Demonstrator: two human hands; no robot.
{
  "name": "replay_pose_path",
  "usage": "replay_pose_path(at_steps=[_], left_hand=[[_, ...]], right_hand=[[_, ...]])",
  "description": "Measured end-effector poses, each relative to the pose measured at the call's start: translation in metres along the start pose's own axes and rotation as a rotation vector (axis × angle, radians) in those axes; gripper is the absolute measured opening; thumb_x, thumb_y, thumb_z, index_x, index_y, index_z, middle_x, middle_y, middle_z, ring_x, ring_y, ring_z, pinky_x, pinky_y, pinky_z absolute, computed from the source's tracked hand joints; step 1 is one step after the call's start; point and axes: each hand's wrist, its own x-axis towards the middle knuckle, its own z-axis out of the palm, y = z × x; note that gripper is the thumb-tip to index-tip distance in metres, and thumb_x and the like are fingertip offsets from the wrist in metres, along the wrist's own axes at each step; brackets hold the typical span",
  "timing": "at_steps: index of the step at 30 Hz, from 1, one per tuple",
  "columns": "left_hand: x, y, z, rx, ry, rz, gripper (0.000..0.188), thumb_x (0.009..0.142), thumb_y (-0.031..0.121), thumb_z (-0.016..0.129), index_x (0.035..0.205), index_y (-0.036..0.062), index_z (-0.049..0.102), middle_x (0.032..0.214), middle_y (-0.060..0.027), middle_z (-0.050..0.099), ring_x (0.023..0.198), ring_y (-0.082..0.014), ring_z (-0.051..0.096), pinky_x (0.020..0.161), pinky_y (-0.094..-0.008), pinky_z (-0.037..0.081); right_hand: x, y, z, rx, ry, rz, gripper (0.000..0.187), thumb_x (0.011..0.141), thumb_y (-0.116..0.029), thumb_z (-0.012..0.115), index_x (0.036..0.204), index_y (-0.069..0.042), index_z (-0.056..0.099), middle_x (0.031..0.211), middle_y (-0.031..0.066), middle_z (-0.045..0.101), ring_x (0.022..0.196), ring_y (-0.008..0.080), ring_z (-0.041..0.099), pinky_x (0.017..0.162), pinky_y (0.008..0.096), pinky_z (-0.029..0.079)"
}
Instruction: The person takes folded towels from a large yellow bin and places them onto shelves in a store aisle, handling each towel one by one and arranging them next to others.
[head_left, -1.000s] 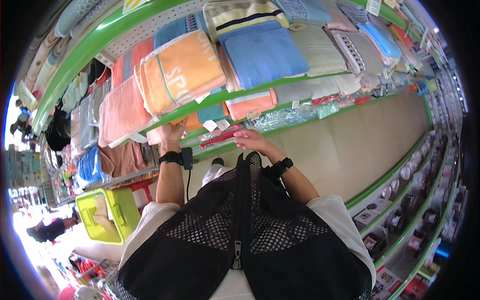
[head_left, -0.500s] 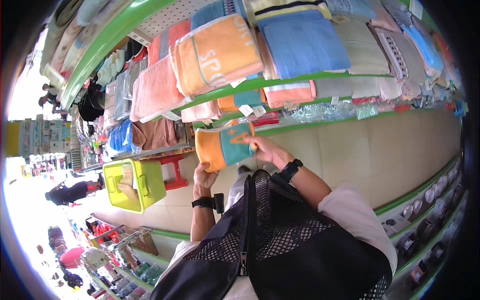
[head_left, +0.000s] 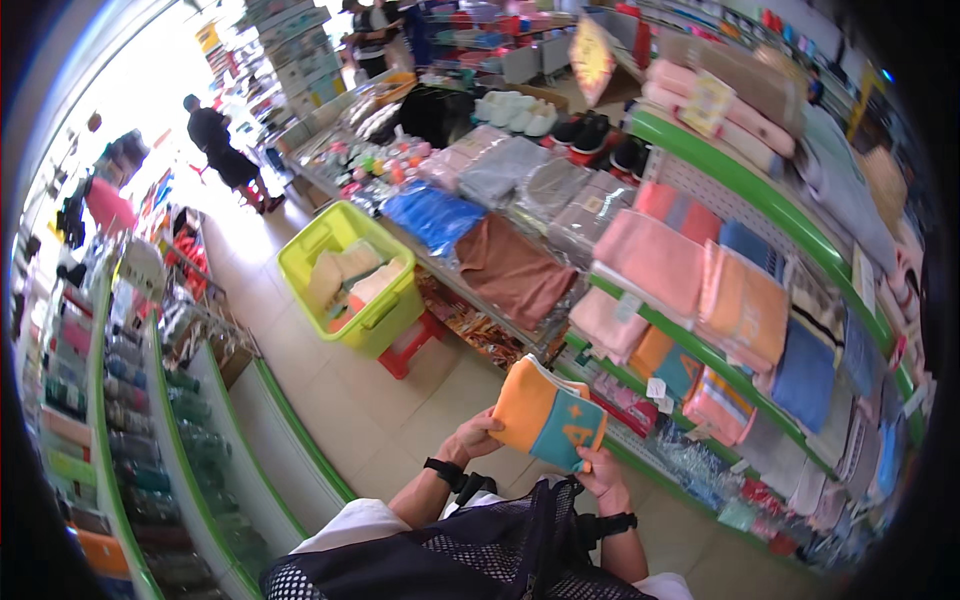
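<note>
1. The folded towel (head_left: 530,415), orange and teal with an orange marking, is held out in front of your chest, above the tiled floor (head_left: 310,395).
2. Your left hand (head_left: 475,433) is closed on its orange edge, pinching it between thumb and fingers.
3. Your right hand (head_left: 605,478) grips the teal end at its lower corner.
4. Just beyond the towel, to your right, more folded towels (head_left: 650,255) lie stacked on green-edged shelves.
5. Ahead of you, a yellow-green bin (head_left: 385,325) with cloths (head_left: 345,270) inside rests on a red stool (head_left: 405,350).
6. Beside the bin, a brown cloth item (head_left: 515,265) and a blue one (head_left: 435,215) lie on a display table.
7. Farther off, a person in dark clothes (head_left: 225,145) stands near the bright background.
</note>
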Motion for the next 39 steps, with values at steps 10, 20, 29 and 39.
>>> replay_pose_path(at_steps=[10,20,29,39], left_hand=[[-0.188,0.086,-0.081,-0.225,0.081,0.165,0.059,0.076,0.018,0.063,0.126,0.0006,0.038,0.126,-0.0122,0.047,0.116,-0.0236,0.046,0.102,-0.0379,0.030],[-0.307,0.116,-0.118,-0.249,0.331,0.459,0.055,0.075,0.015,0.061,0.122,-0.0024,0.040,0.121,-0.0170,0.050,0.106,-0.0276,0.054,0.093,-0.0400,0.042],[-0.304,0.128,-0.133,-0.321,0.498,0.603,0.051,0.071,0.006,0.054,0.120,-0.0037,0.041,0.115,-0.0150,0.053,0.101,-0.0270,0.056,0.089,-0.0382,0.046],[-0.226,0.192,-0.115,-0.335,0.656,0.784,0.050,0.077,0.015,0.057,0.120,-0.0035,0.041,0.115,-0.0149,0.054,0.101,-0.0259,0.056,0.090,-0.0372,0.045]], right_hand=[[0.036,0.127,0.142,-0.095,-0.181,0.296,0.027,0.081,-0.002,0.054,0.107,0.002,0.052,0.099,0.0083,0.060,0.084,0.0183,0.060,0.075,0.0297,0.049],[0.092,0.192,0.249,-0.461,-0.445,0.577,0.031,0.084,-0.006,0.052,0.113,0.004,0.048,0.106,0.0101,0.057,0.089,0.0170,0.058,0.078,0.0285,0.048],[0.172,0.205,0.282,-0.506,-0.532,0.786,0.035,0.082,-0.006,0.051,0.115,0.006,0.045,0.110,0.0121,0.056,0.092,0.0195,0.058,0.082,0.0306,0.048],[0.282,0.165,0.328,-0.489,-0.621,0.889,0.035,0.083,-0.006,0.049,0.115,0.008,0.045,0.112,0.0151,0.055,0.096,0.0225,0.058,0.084,0.0329,0.048]])
